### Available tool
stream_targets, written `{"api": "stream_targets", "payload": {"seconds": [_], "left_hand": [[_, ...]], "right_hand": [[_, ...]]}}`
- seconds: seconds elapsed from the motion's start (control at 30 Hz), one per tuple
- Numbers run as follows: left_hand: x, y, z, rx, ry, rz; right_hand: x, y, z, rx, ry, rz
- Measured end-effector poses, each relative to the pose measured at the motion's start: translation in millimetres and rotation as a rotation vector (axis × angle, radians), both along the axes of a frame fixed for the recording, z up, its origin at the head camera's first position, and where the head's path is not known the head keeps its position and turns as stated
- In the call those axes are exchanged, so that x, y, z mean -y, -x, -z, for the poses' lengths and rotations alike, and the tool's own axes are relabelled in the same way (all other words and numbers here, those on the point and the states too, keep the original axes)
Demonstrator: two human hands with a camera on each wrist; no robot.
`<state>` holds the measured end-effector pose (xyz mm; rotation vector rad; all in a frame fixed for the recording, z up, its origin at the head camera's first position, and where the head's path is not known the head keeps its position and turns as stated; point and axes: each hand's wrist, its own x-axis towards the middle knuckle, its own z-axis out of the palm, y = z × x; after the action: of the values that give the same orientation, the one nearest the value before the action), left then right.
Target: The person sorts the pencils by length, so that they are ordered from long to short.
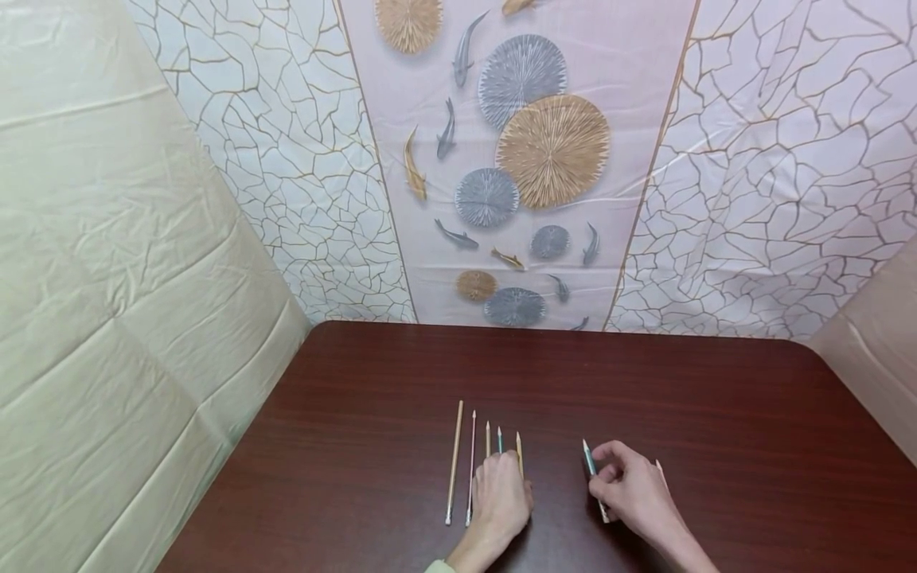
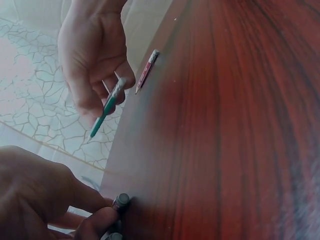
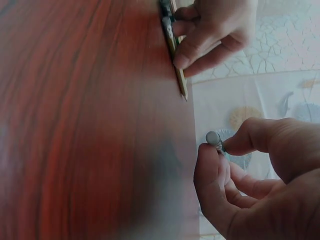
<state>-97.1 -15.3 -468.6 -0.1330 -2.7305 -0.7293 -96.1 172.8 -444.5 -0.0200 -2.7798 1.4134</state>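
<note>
My left hand is at the right end of a row of pencils, thumb and finger pinching a yellow pencil by its lower part. Beside it, partly hidden under that hand, are a green pencil and a tan pencil. Farther left lie a pink pencil and a longer tan pencil. To the right, my right hand pinches another green pencil between thumb and fingers, tip pointing away from me. In the left wrist view this pencil appears lifted off the table.
A short red-patterned pencil lies beyond the right hand, mostly hidden in the head view. The dark red-brown table meets a patterned cloth at its back edge. A pale cloth hangs along the left side.
</note>
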Motion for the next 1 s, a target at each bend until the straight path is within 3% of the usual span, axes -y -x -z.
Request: {"api": "stream_targets", "payload": {"seconds": [0.2,0.57,1.0], "left_hand": [[-0.2,-0.3,-0.4,0.004,-0.007,0.005],[2.3,0.9,0.7,-0.022,-0.001,0.006],[3.7,1.4,0.6,-0.003,-0.021,0.012]], "right_hand": [[14,1.1,4.1,0.017,0.058,0.006],[33,3.0,13.2,0.020,0.057,-0.011],[46,6.3,14.0,0.034,0.079,-0.009]]}}
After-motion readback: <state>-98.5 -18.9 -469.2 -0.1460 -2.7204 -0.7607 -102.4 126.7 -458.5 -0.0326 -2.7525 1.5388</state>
